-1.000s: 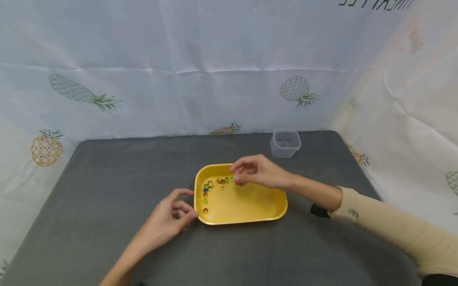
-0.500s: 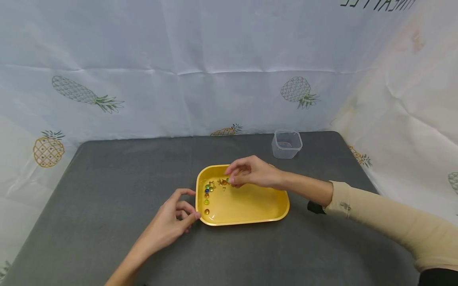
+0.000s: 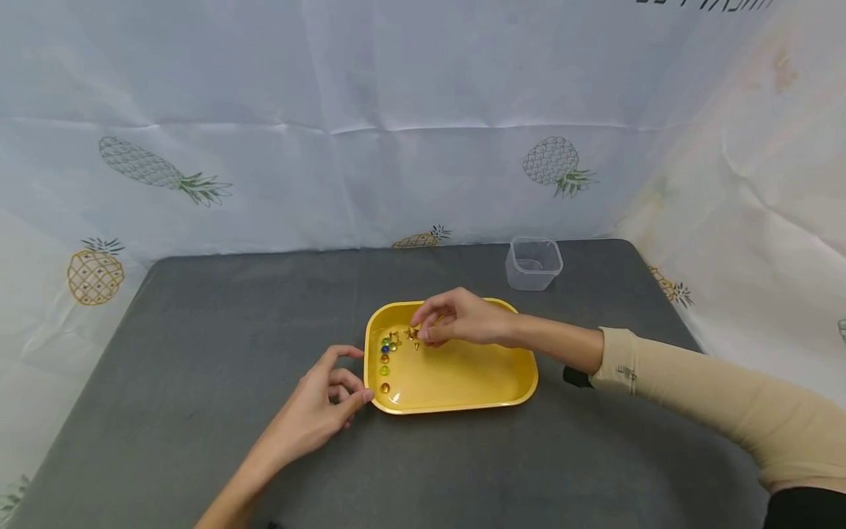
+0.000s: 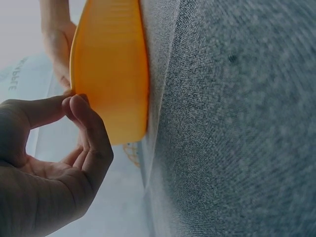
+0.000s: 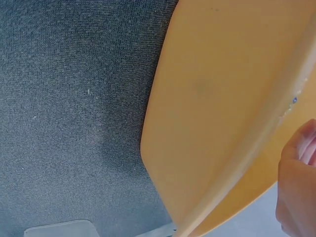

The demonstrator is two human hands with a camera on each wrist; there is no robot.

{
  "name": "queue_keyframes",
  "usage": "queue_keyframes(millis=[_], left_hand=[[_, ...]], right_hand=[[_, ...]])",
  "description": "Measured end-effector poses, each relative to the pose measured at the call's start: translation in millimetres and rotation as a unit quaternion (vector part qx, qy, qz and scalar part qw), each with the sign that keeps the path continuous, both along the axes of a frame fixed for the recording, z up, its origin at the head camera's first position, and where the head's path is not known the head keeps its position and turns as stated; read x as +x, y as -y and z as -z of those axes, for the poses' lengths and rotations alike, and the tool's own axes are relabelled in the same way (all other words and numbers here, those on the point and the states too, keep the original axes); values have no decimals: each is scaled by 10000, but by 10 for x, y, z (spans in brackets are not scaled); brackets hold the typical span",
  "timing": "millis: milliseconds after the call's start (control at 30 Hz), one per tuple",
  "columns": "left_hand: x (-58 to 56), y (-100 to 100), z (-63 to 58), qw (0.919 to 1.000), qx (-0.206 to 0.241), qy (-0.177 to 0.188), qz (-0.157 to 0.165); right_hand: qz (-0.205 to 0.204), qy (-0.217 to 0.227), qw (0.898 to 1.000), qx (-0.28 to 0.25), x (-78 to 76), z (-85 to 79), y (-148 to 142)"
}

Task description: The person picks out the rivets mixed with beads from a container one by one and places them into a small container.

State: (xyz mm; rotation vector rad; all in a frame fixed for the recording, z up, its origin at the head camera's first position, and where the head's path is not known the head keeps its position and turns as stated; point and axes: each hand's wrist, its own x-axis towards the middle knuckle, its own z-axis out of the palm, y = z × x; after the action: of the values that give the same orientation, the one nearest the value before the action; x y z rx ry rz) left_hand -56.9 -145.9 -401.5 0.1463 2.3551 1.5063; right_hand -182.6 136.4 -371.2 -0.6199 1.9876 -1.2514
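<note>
A yellow tray (image 3: 463, 378) lies on the dark table. My left hand (image 3: 324, 404) is at its left end; in the left wrist view its thumb and a fingertip pinch the tray's rim (image 4: 74, 54). Inside, glass marbles (image 3: 385, 370) in yellow-green, blue and amber line the left side, with small gold pins (image 3: 394, 338) near the far left corner. My right hand (image 3: 469, 319) reaches over the far side, bent fingers and thumb beside more gold pins (image 3: 410, 333). Whether it holds anything is hidden. The right wrist view shows only part of the right hand (image 5: 298, 182).
A clear plastic container (image 3: 534, 266) stands behind the tray to the right, near the table's far edge. White cloth with printed pineapples (image 3: 554, 162) hangs behind and beside the table (image 3: 264, 316). A lone gold pin (image 3: 417, 345) lies apart in the tray.
My right hand has moved a little left over the gold pins. The green marbles seen beside its fingertips earlier are out of sight. My left hand stays at the tray's rim.
</note>
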Motion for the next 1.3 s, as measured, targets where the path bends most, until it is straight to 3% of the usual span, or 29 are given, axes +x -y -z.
queue_keyframes(millis=[1100,1300], left_hand=[[1,9,3,10000,-92,-15,-35],[5,20,11,10000,-38,-61,32]], right_hand=[[-244,-76,9990,377,-48,164,63],[-153,138,9987,459,-36,229,73]])
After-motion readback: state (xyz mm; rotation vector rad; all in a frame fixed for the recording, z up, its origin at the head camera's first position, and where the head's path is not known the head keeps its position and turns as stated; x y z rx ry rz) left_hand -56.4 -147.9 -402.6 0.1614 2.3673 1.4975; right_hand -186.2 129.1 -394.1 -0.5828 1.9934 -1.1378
